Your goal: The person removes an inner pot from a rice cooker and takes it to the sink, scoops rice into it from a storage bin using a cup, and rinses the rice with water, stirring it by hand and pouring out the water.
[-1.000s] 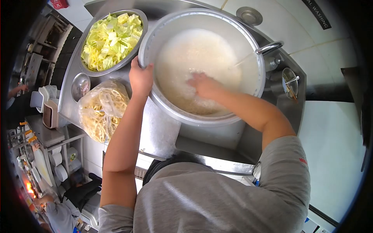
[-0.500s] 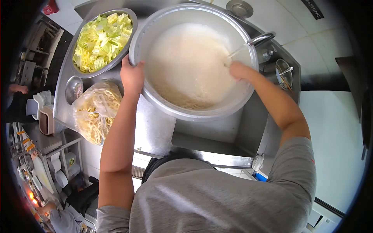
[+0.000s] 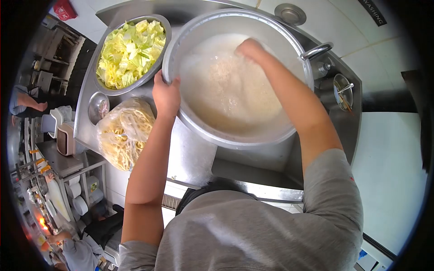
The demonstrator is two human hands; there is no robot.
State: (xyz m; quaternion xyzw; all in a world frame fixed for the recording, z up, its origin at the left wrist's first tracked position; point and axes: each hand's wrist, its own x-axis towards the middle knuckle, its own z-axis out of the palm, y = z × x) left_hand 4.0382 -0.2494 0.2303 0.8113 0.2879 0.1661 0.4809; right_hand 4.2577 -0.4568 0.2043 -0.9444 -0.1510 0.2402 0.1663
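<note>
A large round metal pot [image 3: 239, 143] rests over the sink area, holding cloudy whitish water [image 3: 205, 86] with pale grains that look like rice. My left hand [image 3: 166, 95] grips the pot's left rim, thumb over the edge. Inside the pot, my right hand [image 3: 251, 49] is at the water near the far side; its fingers are smeared by motion and partly hidden. Ripples and pale grains show at the water's middle. A chrome tap [image 3: 316, 50] reaches over the pot's right rim.
Left of the pot stand an oval metal bowl of chopped cabbage [image 3: 131, 54], a small metal bowl [image 3: 98, 107] and a plastic bag of noodles [image 3: 124, 135]. The sink basin [image 3: 253, 165] lies below the pot. Other people [image 3: 79, 250] are at far left.
My right hand has moved from the pot's right side, by the tap, leftward and away towards the far side. My left hand keeps its hold on the rim. The whole view has shifted slightly.
</note>
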